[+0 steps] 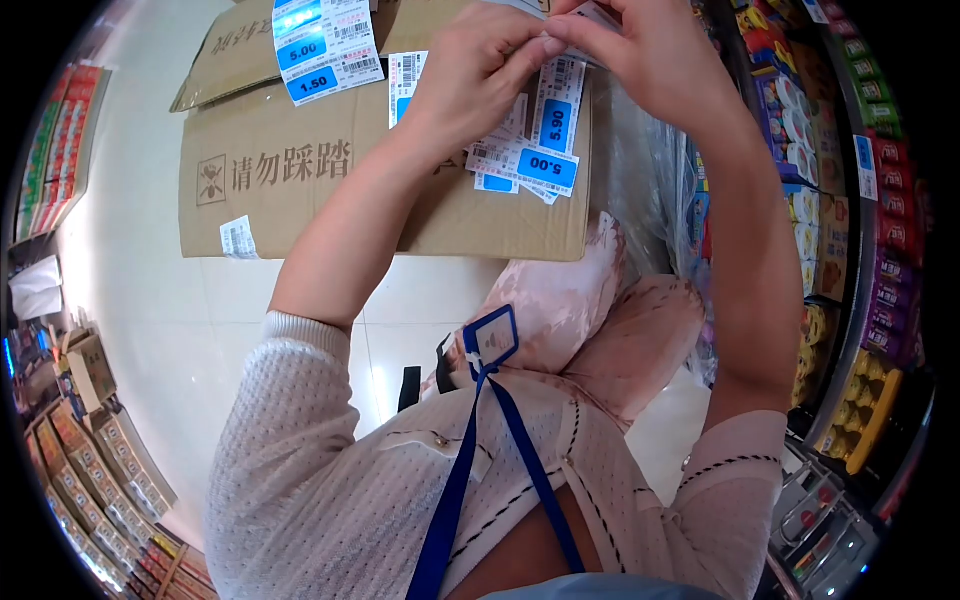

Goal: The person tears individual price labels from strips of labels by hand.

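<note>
Okay, head view: loose price labels [548,167] on cardboard box [300,215], right part. Left hand [472,78] and right hand [660,62] above box's far right end, fingers pinched together, apparently on label slip [598,13], mostly hidden. Advice: grip edges lightly, avoid creasing print.
</note>
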`<state>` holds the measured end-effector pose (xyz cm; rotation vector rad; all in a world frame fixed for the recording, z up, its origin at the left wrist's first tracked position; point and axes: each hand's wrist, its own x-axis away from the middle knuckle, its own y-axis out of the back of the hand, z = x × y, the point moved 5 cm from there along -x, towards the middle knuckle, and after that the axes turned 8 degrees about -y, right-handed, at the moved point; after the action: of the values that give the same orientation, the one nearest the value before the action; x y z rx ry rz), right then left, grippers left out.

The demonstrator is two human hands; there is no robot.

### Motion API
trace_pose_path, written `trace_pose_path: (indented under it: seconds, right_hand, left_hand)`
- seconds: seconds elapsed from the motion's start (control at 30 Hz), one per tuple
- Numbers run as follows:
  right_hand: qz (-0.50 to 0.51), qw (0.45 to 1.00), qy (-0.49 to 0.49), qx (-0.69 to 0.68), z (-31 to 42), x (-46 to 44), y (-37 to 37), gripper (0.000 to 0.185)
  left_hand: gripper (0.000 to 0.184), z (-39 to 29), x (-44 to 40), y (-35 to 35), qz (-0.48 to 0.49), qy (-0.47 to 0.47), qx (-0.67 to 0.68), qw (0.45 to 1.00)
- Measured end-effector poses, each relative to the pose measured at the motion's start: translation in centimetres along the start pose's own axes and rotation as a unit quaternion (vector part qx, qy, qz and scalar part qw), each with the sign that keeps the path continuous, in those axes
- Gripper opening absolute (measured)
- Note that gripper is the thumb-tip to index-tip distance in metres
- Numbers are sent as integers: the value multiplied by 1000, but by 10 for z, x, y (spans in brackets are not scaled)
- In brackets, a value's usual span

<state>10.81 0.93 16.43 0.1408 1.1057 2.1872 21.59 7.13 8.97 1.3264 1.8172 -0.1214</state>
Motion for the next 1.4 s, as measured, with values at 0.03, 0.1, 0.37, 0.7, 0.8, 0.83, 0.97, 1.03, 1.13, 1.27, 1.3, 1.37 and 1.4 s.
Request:
trace_pose_path:
  seconds: [0.03,0.1,0.37,0.7,0.8,0.83,0.97,1.03,1.13,1.27,1.3,1.37,1.4]
  right_hand:
    - [15,1000,-25,-4,-4,-3,0,11]
    - [22,1000,1,1,-9,-6,-2,12]
    - [-18,1000,16,16,-2,-3,0,14]
    - [60,993,-78,-59,-24,32,7,14]
    - [-8,995,-71,-68,-26,54,8,19]
    - [-23,995,-83,-54,-26,62,11,21]
    - [-82,988,-113,-62,-40,91,25,25]
    - [-93,983,-136,-75,-50,105,30,25]
    - [-132,939,-175,-266,-74,126,29,23]
    - [-213,887,-234,-337,-87,154,42,22]
    - [-251,871,-231,-354,-99,161,46,22]
    - [-290,847,-258,-363,-113,176,49,22]
    - [-309,834,-272,-369,-118,185,51,22]
  left_hand:
    - [7,-4,-1,0,-2,3,1,1000]
    - [7,-5,0,-1,-7,0,6,1000]
    - [5,-4,3,1,-42,5,4,999]
    - [11,-15,6,-4,-43,-93,60,993]
    - [12,-22,8,-14,-29,-144,62,987]
    - [12,-25,8,-19,-18,-147,62,987]
    - [12,-42,6,-44,32,-94,87,991]
    - [14,-54,1,-56,62,-63,88,992]
    - [15,-74,-10,-72,81,-46,90,992]
    - [24,-68,-15,-113,89,55,184,977]
    - [48,-70,-15,-121,20,-47,103,993]
    - [40,-88,-16,-143,-17,57,68,996]
    - [42,-86,-14,-153,37,83,125,988]
